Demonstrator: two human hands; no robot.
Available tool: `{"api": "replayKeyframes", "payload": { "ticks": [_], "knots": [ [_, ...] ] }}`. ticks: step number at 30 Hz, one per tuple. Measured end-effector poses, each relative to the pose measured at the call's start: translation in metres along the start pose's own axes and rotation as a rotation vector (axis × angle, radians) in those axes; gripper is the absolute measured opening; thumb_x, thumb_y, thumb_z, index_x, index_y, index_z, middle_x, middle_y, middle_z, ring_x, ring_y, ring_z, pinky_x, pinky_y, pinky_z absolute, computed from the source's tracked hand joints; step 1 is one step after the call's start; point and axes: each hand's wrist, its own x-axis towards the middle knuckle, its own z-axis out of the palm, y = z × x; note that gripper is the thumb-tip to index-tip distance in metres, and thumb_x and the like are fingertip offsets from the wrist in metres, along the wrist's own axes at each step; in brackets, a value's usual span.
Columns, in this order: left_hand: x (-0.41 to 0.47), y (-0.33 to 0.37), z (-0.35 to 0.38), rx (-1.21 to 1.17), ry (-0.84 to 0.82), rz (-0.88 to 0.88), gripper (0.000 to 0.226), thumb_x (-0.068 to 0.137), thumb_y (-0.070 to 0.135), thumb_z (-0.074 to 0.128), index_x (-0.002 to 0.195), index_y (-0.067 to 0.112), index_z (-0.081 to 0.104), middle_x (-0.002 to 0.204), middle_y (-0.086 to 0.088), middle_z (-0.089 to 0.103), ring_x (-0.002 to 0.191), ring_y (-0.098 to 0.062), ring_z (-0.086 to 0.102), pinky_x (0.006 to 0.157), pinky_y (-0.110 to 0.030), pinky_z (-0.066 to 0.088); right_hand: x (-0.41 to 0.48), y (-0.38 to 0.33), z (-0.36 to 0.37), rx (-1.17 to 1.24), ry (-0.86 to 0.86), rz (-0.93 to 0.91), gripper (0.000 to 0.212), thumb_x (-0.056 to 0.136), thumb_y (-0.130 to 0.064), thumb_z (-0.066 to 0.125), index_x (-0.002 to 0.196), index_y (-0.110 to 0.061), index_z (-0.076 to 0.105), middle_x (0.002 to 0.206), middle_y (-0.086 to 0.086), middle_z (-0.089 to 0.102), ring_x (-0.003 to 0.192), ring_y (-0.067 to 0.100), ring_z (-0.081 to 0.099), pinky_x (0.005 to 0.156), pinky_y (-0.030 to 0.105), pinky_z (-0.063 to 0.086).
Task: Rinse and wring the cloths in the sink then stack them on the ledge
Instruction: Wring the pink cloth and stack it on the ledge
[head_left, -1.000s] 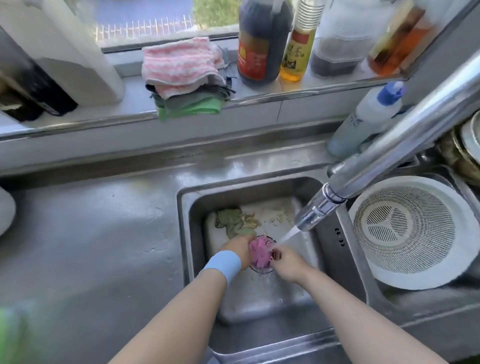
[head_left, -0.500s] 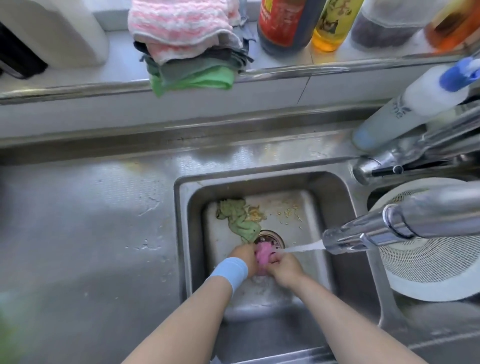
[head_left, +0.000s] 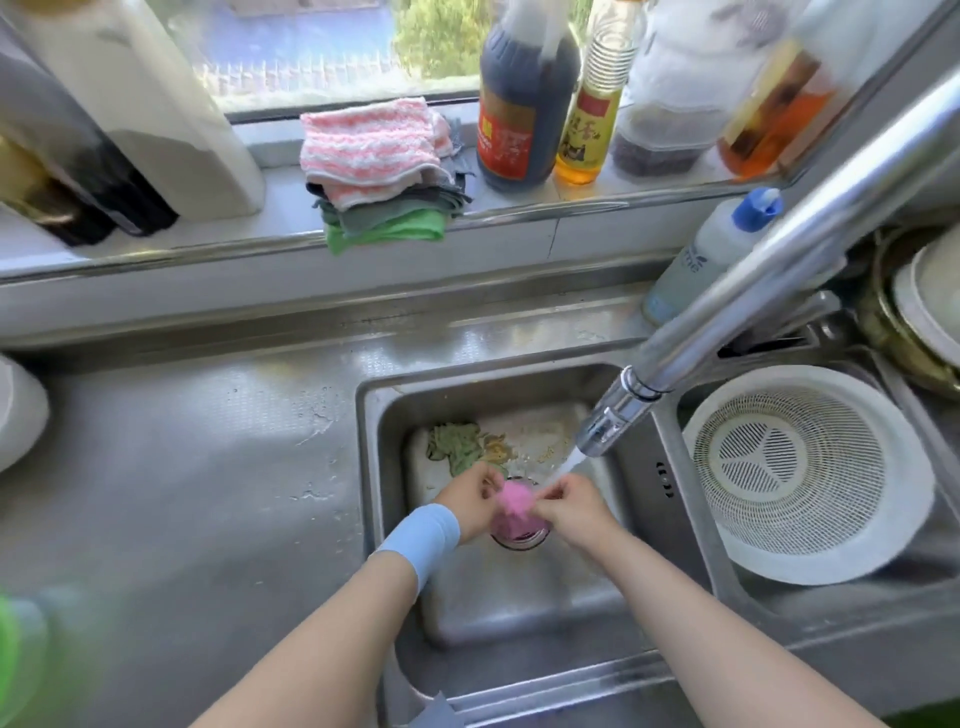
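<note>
Pink cloth (head_left: 511, 500): soaked, limp, light, slippery. Left hand (head_left: 474, 496) and right hand (head_left: 570, 506) pinch opposite ends; regrip bunched middle to wring. Green cloth (head_left: 453, 448) at sink's (head_left: 498, 387) 11 o'clock.

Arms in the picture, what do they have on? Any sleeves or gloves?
No sleeves and no gloves. The left arm has a light blue wristband, soft-looking and plain, around the wrist. The right arm wears nothing at all. No watch or rings show.
</note>
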Motion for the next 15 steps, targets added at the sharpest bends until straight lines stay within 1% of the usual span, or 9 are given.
{"api": "replayKeyframes", "payload": {
  "ticks": [2,3,5,6,8,10,12,14,15],
  "knots": [
    [-0.016,0.016,-0.007,-0.041,0.0,0.038,0.037,0.09,0.013,0.054,0.123,0.03,0.05,0.096,0.001,0.061,0.079,-0.018,0.056,0.071,-0.029,0.049,-0.011,-0.016,-0.01,0.024,-0.052,-0.036,0.026,0.072,0.01,0.073,0.084,-0.011,0.063,0.078,0.01,0.064,0.073,0.019,0.059,0.069,0.036,0.053],
    [-0.026,0.025,-0.01,-0.052,-0.017,0.042,0.045,0.089,0.013,0.055,0.128,0.033,0.05,0.099,0.0,0.061,0.082,-0.018,0.057,0.073,-0.029,0.049,-0.017,-0.024,-0.014,0.071,-0.099,-0.038,0.034,0.075,0.014,0.069,0.096,-0.012,0.064,0.085,0.014,0.066,0.075,0.02,0.062,0.071,0.036,0.055],
    [-0.047,0.044,-0.016,-0.046,-0.067,0.041,0.038,0.09,0.016,0.057,0.121,0.038,0.058,0.096,-0.001,0.064,0.079,-0.02,0.059,0.071,-0.029,0.05,-0.031,-0.039,-0.023,0.102,-0.194,-0.068,0.048,0.079,0.017,0.065,0.116,-0.013,0.061,0.1,0.017,0.068,0.083,0.022,0.065,0.076,0.036,0.057],
    [-0.056,0.051,-0.02,-0.016,-0.071,0.063,0.028,0.09,0.019,0.059,0.114,0.03,0.067,0.086,-0.001,0.067,0.073,-0.022,0.059,0.069,-0.032,0.052,-0.038,-0.047,-0.028,0.071,-0.223,-0.097,0.048,0.081,0.015,0.066,0.119,-0.015,0.061,0.102,0.014,0.069,0.084,0.02,0.066,0.076,0.034,0.057],
    [-0.071,0.062,-0.03,0.065,-0.031,0.118,0.017,0.087,0.025,0.063,0.095,0.018,0.076,0.062,0.005,0.066,0.064,-0.02,0.059,0.065,-0.03,0.054,-0.052,-0.062,-0.041,-0.022,-0.252,-0.151,0.033,0.083,0.007,0.07,0.108,-0.015,0.069,0.091,0.003,0.071,0.077,0.013,0.065,0.069,0.027,0.055],
    [-0.083,0.071,-0.039,0.154,0.023,0.153,0.016,0.085,0.03,0.065,0.076,0.022,0.076,0.055,0.009,0.063,0.06,-0.013,0.059,0.058,-0.019,0.047,-0.064,-0.074,-0.052,-0.125,-0.215,-0.21,0.012,0.082,-0.007,0.078,0.077,-0.016,0.072,0.069,-0.003,0.065,0.065,0.012,0.058,0.064,0.027,0.049],
    [-0.093,0.079,-0.045,0.216,0.096,0.207,0.021,0.085,0.031,0.066,0.065,0.028,0.073,0.068,0.007,0.068,0.068,-0.012,0.063,0.061,-0.019,0.05,-0.069,-0.081,-0.061,-0.173,-0.166,-0.262,0.022,0.076,-0.021,0.086,0.063,-0.014,0.07,0.062,-0.003,0.062,0.063,0.011,0.055,0.064,0.028,0.046],
    [-0.101,0.085,-0.045,0.212,0.171,0.254,0.013,0.086,0.03,0.068,0.077,0.027,0.076,0.083,0.006,0.071,0.08,-0.014,0.067,0.073,-0.026,0.055,-0.077,-0.086,-0.068,-0.173,-0.144,-0.314,0.026,0.072,-0.023,0.089,0.059,-0.018,0.068,0.064,-0.005,0.062,0.063,0.008,0.055,0.065,0.026,0.046],
    [-0.103,0.087,-0.044,0.195,0.192,0.271,0.011,0.086,0.03,0.068,0.082,0.026,0.076,0.085,0.006,0.072,0.08,-0.013,0.067,0.076,-0.029,0.056,-0.081,-0.088,-0.07,-0.16,-0.14,-0.343,0.029,0.073,-0.02,0.089,0.058,-0.018,0.065,0.066,-0.007,0.061,0.063,0.007,0.055,0.065,0.024,0.046]
  ]
}}
